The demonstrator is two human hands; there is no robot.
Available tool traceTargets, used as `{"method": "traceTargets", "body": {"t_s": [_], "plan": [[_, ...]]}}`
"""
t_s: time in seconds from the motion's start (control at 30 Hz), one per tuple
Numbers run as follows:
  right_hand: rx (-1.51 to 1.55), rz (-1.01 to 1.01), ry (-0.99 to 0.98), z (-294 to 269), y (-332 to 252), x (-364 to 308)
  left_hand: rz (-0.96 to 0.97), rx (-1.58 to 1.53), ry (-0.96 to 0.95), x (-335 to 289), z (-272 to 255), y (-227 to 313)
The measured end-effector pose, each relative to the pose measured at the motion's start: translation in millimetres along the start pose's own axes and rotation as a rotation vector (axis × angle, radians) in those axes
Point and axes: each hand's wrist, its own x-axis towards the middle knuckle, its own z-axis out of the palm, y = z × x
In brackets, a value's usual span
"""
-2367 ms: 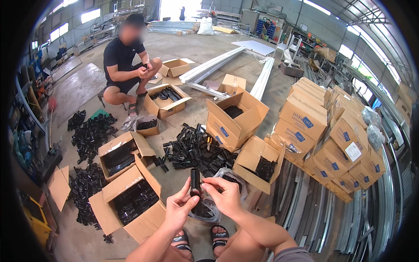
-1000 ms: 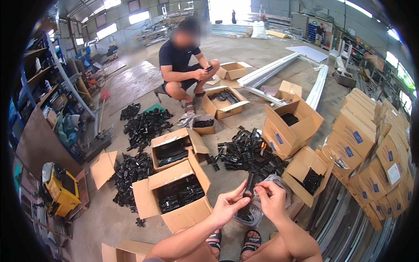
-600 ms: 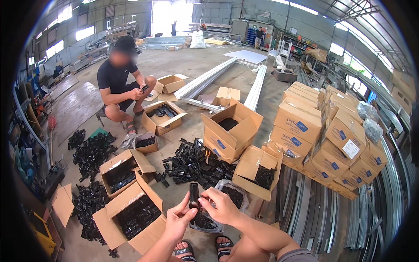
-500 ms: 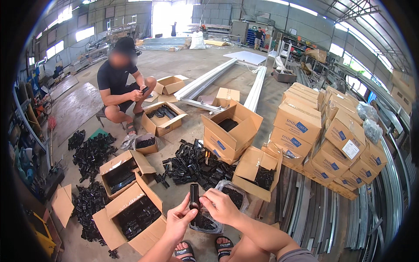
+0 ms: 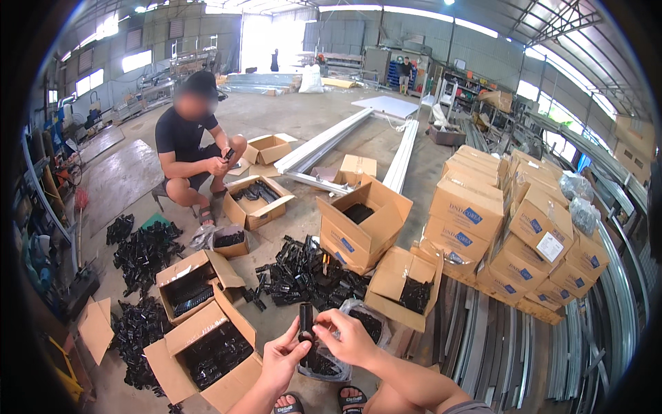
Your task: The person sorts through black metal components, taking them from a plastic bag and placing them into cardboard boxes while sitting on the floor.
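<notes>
Upright in front of me, a black channel-shaped plastic part (image 5: 305, 319) is gripped between the thumb and fingers of my left hand (image 5: 279, 357). My right hand (image 5: 350, 338) is at the part's right side, thumb and fingertips drawn together in a pinch against or close to it. Whatever small thing those fingertips may hold is too small to make out. Below my hands lies a clear plastic bag (image 5: 339, 375) of small black pieces, partly hidden by them. A second bag (image 5: 383, 331) of black pieces stands just beyond my right hand.
A heap of black parts (image 5: 300, 272) lies ahead. Open cartons with black parts stand at left (image 5: 162, 352), ahead (image 5: 338, 241) and right (image 5: 386, 303). Stacked cartons (image 5: 465, 214) and metal profiles (image 5: 483, 345) fill the right side. A seated co-worker (image 5: 189, 138) handles a black part.
Both hands, with the black part, sit slightly lower in the picture. My right fingertips have shifted along the part's side and curled a little more. The left hand keeps its hold.
</notes>
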Motion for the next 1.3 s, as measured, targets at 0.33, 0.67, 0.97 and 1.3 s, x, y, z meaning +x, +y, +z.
{"method": "traceTargets", "body": {"t_s": [0.33,0.67,0.97,1.3], "plan": [[0.016,0.032,0.009,0,-3,-7,0.018,0.008,-0.017,0,0,-7],[0.004,-0.035,0.031,4,0,-10,0.033,-0.022,-0.056,-2,-5,-8],[0.046,0.056,-0.014,7,7,-11,-0.003,-0.026,-0.065,-3,-3,-3],[0.097,0.212,-0.083,12,14,-12,0.059,0.011,0.004,-8,0,1]]}}
